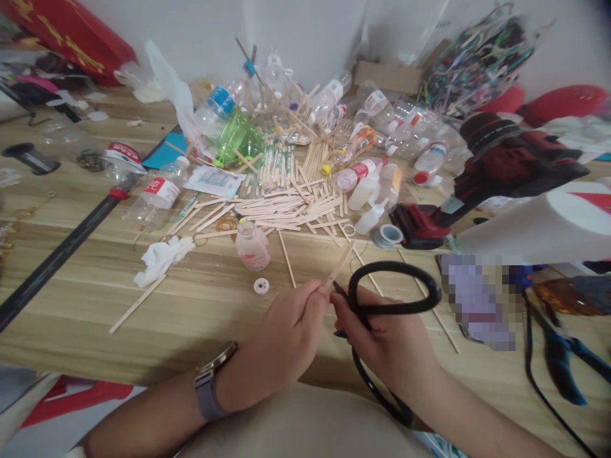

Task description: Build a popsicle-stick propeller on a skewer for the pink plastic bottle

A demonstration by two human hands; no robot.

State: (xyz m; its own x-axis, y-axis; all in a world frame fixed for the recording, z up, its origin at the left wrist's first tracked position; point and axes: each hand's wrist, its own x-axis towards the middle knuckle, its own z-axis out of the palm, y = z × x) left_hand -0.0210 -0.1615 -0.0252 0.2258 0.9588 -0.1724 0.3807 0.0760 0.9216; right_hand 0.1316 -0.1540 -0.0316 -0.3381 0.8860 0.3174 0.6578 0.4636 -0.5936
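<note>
My left hand (pixel 291 331), wearing a wristwatch, is closed around a flat wooden craft stick (pixel 340 264) that points up and to the right. Close beside it, my right hand (pixel 396 346) grips black-handled scissors (pixel 435 290). The blades lie mostly hidden near my left fingers, and whether they touch the stick I cannot tell. Beyond my left hand stands an open small bottle (pixel 252 249) with pinkish contents. Its neighbour on the table is a round white cap (pixel 261 285). Farther back spreads a pile of loose craft sticks (pixel 286 207).
Plastic bottles (pixel 375 100) crowd the back of the wooden table (pixel 191 343). On the right are a red-black power tool (pixel 496 165), a blurred-out phone (pixel 477 305) and blue-black pliers (pixel 563 359). A long dark tube (pixel 62 254) crosses the left side, near a crumpled tissue (pixel 162 259).
</note>
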